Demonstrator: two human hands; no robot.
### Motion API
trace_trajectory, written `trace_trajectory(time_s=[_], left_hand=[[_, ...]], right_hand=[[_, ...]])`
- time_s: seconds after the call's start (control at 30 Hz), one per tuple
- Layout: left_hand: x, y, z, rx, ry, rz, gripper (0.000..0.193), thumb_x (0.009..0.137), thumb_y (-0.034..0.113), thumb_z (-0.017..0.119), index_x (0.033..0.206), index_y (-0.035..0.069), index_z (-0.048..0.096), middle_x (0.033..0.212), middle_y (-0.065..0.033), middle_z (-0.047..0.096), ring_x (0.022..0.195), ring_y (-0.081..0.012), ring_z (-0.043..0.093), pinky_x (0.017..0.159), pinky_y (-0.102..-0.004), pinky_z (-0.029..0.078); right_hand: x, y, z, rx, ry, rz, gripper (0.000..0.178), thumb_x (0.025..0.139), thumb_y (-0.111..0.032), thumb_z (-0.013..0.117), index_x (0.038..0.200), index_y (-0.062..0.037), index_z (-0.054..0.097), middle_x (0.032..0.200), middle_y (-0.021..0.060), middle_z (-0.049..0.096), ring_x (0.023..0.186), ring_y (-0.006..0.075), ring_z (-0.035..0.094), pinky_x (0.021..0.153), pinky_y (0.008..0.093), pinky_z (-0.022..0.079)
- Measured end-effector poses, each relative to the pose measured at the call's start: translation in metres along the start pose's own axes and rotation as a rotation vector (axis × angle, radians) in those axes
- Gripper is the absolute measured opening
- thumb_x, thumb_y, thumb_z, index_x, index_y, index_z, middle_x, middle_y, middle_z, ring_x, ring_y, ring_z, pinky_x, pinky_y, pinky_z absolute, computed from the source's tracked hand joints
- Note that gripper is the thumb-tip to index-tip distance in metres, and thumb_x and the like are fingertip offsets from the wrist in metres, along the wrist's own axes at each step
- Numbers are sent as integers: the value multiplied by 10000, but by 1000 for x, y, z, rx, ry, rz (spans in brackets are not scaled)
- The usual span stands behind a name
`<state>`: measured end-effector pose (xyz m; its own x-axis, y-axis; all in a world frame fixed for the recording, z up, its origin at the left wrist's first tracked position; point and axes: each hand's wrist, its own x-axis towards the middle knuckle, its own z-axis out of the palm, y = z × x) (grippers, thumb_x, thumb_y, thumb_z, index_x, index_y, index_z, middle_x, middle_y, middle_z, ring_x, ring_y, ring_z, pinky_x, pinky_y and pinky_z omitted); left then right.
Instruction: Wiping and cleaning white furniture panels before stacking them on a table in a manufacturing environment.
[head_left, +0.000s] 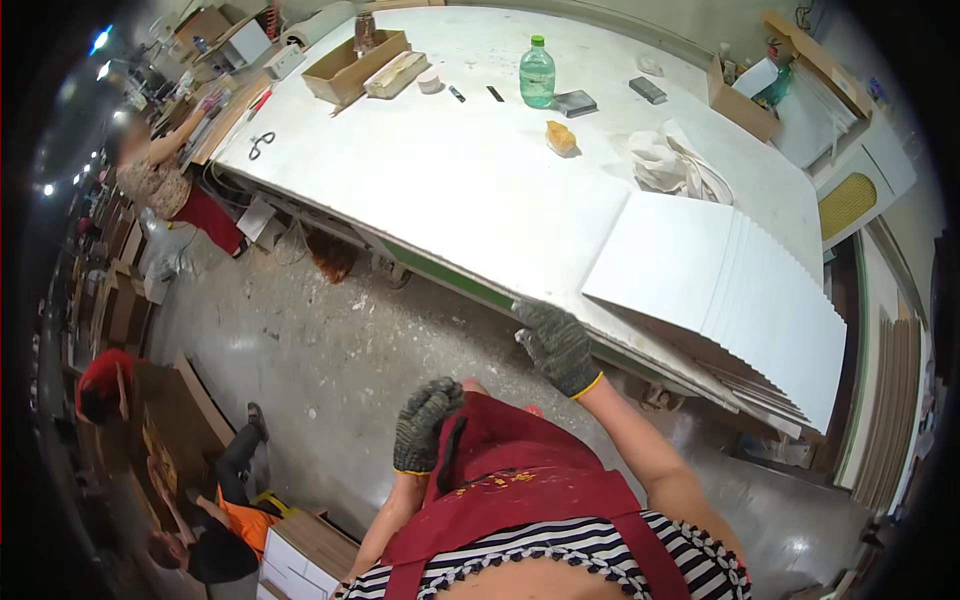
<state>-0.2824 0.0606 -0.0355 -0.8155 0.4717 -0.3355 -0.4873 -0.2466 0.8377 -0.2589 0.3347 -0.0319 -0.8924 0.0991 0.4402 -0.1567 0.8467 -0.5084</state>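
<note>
at the near edge of the tabletop point(430, 180), right hand point(555, 345) spread, holding nothing; left hand point(427, 425) curled by the apron point(525, 450), can't tell if gripping. white panels point(670, 255) fanned on tabletop's right end; likely best lifted singly, both hands on opposite edges.

A wide desk point(400, 165) with a white top occupies the upper centre; a green strip point(450, 272) runs along its near side. A pale wall point(650, 22) stands behind the far edge. The floor point(330, 370) is grey and slightly reflective, marked with pale specks near the desk. Bright lamps point(102, 40) are located at the upper left. A cabinet point(315, 545) with a wood-tone top and white front is positioned at the lower left.
</note>
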Motion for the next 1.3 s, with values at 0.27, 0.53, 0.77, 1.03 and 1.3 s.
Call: trace_trajectory(time_s=[0.27, 0.53, 0.77, 1.03, 1.3], left_hand=[[228, 90, 16, 152, -207, 142, 307, 923, 116, 575, 1197, -20, 581, 1140, -148, 639, 1055, -265, 620, 967, -425, 477], [420, 108, 107, 282, -567, -61, 535, 894, 29, 590, 1390, -24, 397, 1242, -178, 567, 1054, -264, 614, 950, -389, 501], [510, 55, 192, 76, -624, -402, 748, 896, 68, 608, 1478, 1, 144, 1222, -207, 553, 1043, -321, 607, 883, -443, 536], [567, 14, 235, 75, -596, -417, 412, 906, 80, 587, 1287, 26, 442, 1067, -167, 607, 948, -322, 625, 840, -464, 550], [577, 1, 236, 39, -656, -198, 410, 915, 22, 559, 1294, 4, 403, 1126, -175, 599, 1020, -288, 616, 922, -441, 523]], right_hand=[[55, 94, 47, -449, 93, 430, 503, 834, -260, 648, 1296, -96, 535, 1366, 162, 492, 1257, 333, 460, 1041, 476, 358], [70, 96, 48, -520, -37, 490, 430, 873, -282, 593, 1280, -147, 564, 1368, 89, 509, 1293, 282, 442, 1082, 454, 320], [83, 80, 45, -457, -39, 609, 430, 856, -283, 613, 1259, -136, 586, 1338, 84, 541, 1274, 265, 472, 1071, 440, 345], [70, 88, 47, -474, 53, 550, 412, 862, -282, 611, 1248, -142, 588, 1325, 71, 553, 1260, 248, 484, 1057, 426, 368], [78, 93, 47, -374, 132, 590, 408, 846, -246, 626, 1241, -152, 599, 1294, 64, 573, 1220, 243, 516, 1044, 426, 380]])
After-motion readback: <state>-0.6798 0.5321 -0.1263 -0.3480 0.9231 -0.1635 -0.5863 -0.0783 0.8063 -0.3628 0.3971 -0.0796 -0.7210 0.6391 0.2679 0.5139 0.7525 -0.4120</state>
